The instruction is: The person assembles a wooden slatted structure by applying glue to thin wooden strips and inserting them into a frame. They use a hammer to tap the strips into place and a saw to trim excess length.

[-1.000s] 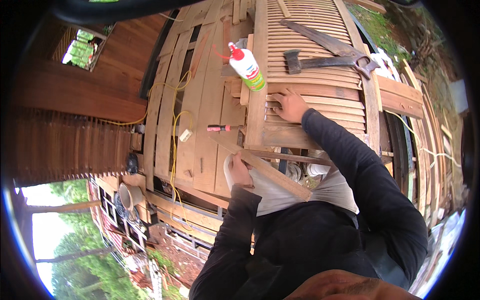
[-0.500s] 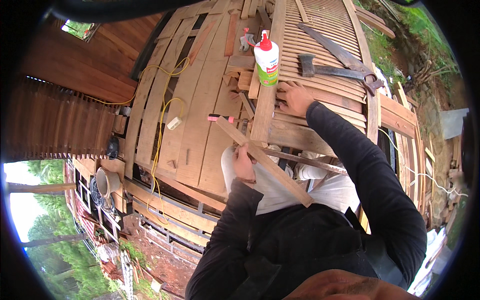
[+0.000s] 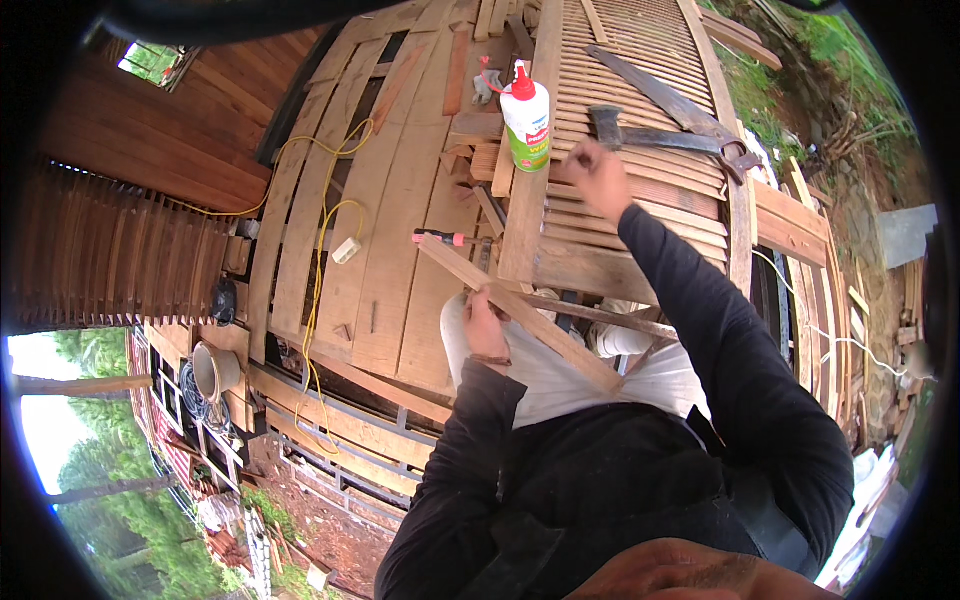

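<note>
My left hand is closed around a narrow wooden strip that slants across my lap. My right hand is raised over the slatted wooden panel, just right of the glue bottle. Its fingers are curled and slightly blurred; whatever they hold, if anything, cannot be made out. The white and green glue bottle with a red cap stands upright on the panel's left frame board. A hatchet and a handsaw lie on the slats beyond my right hand. A pink-and-black handled tool lies near the strip's far end.
Wooden planks with gaps form the floor at left, crossed by a yellow cord ending in a white socket block. Wood offcuts lie beside the panel. A round bucket-like container sits at far left.
My right hand has lifted off the slats and moved slightly away from me, its fingers now curled. My left hand still holds the wooden strip, which has shifted slightly.
</note>
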Tool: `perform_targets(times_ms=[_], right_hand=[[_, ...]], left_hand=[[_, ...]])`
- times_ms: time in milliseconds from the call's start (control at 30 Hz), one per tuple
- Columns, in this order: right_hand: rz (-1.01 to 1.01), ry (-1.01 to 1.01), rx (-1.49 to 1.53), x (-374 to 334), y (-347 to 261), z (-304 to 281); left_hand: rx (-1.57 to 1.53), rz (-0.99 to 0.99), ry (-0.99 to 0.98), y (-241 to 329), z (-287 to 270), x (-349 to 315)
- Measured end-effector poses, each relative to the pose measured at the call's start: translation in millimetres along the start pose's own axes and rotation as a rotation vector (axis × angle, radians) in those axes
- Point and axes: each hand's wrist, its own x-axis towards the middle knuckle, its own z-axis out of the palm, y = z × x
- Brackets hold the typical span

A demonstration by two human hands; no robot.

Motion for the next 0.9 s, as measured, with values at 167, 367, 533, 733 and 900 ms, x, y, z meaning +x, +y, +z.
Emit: perform_targets(times_ms=[167,367,533,733,900], right_hand=[[-0.081,0.150,-0.021,44,-21,3],[-0.009,0.010,0.114,51,-49,33],[-0.093,0.072,0.673,-48,-81,36],[0.157,0.161,0.810,-145,-92,-11],[0.049,0.257,0.433,-166,-109,-60]], left_hand=[[-0.162,-0.076,-0.093,-1,6,3],[-0.066,0.106,-0.204,-16,-9,8],[-0.318,-0.117,-0.503,3,-29,14],[-0.194,-0.233,-0.589,31,31,-35],[0.050,-0.178,-0.844,42,52,-45]])
